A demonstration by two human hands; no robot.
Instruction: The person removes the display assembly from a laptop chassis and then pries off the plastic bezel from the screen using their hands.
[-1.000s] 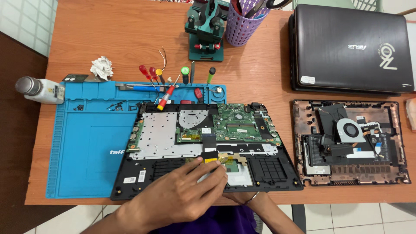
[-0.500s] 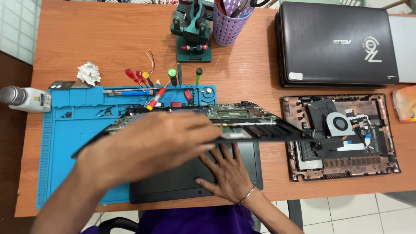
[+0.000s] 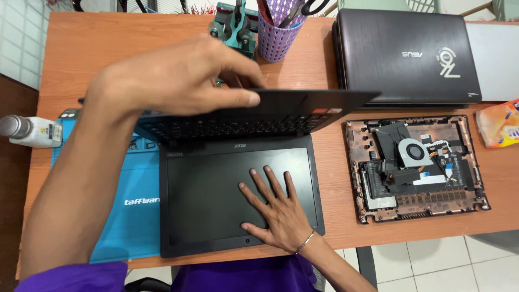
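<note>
left hand (image 3: pixel 178 78): grip clenched on laptop base (image 3: pixel 259 116) edge | right hand (image 3: pixel 275 208): released, flat on screen (image 3: pixel 211 200) | tabletop (image 3: pixel 86 48)

laptop base (image 3: pixel 254 116) flipped keyboard-side down by left hand (image 3: pixel 178 81), right hand (image 3: pixel 275 208) now flat on screen (image 3: pixel 216 189)

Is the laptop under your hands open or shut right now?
Open. The left hand lifts the keyboard half off the screen, which lies flat under the right hand.
</note>
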